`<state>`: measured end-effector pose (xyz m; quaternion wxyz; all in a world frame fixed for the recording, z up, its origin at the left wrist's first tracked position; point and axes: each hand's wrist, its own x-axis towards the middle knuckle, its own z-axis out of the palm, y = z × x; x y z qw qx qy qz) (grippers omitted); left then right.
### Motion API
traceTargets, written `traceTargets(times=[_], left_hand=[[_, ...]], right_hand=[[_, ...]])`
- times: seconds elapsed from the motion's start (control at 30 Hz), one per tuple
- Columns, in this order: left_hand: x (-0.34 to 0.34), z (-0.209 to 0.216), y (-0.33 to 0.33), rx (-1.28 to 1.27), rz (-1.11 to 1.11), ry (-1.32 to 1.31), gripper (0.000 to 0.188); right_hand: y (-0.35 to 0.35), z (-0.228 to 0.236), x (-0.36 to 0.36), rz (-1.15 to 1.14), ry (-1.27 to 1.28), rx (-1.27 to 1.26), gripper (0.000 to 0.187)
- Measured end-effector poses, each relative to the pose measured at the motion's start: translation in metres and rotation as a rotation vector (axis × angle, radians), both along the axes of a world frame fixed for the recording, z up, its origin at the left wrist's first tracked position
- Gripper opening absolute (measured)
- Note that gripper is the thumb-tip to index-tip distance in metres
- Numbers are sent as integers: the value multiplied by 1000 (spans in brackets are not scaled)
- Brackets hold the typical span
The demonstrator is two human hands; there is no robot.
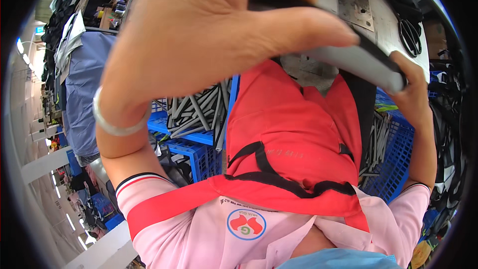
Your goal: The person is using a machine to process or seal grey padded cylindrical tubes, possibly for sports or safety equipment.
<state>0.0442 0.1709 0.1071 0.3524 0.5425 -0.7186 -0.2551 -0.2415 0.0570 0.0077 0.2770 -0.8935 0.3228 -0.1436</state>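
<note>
A grey strip with black edging (pixel 358 65) stretches between my two hands above my lap. My left hand (pixel 194 35), large and close to the camera with a pale bangle at the wrist, grips the strip's left part. Its thumb lies along the strip; the other fingers are partly cut off by the top of the view. At the strip's right end, my right hand (pixel 412 77) has its fingers closed round it. The strip's left part is dark and mostly hidden behind my left hand.
A pale worktable (pixel 383 17) ahead carries a metal plate (pixel 353 2) and black-handled scissors (pixel 410 37). Blue crates stand on both sides, the left one (pixel 194 162) and the right one (pixel 398 139), near many grey strips. My red apron (pixel 294 129) covers my lap.
</note>
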Motion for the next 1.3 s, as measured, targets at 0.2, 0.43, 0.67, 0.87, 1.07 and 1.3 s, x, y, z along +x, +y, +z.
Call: traceTargets(times=[0.2, 0.43, 0.67, 0.87, 1.07, 1.3], left_hand=[[2, -53, -52, 539, -255, -211, 35], [-60, -113, -77, 681, -207, 395, 33], [-62, -106, -117, 312, -103, 165, 31], [-56, -106, -134, 254, 24, 195, 25], [-49, -108, -148, 294, 43, 213, 24], [-46, -107, -152, 297, 80, 226, 24]], right_hand=[[-13, -3, -13, -6, 170, -397, 30], [-41, -12, -23, -125, 186, -490, 30], [-61, -13, -44, -147, 195, -562, 26], [-88, -20, -28, -221, 139, -556, 26], [-106, -24, -17, -238, 168, -534, 29], [-111, -22, -13, -243, 178, -556, 34]])
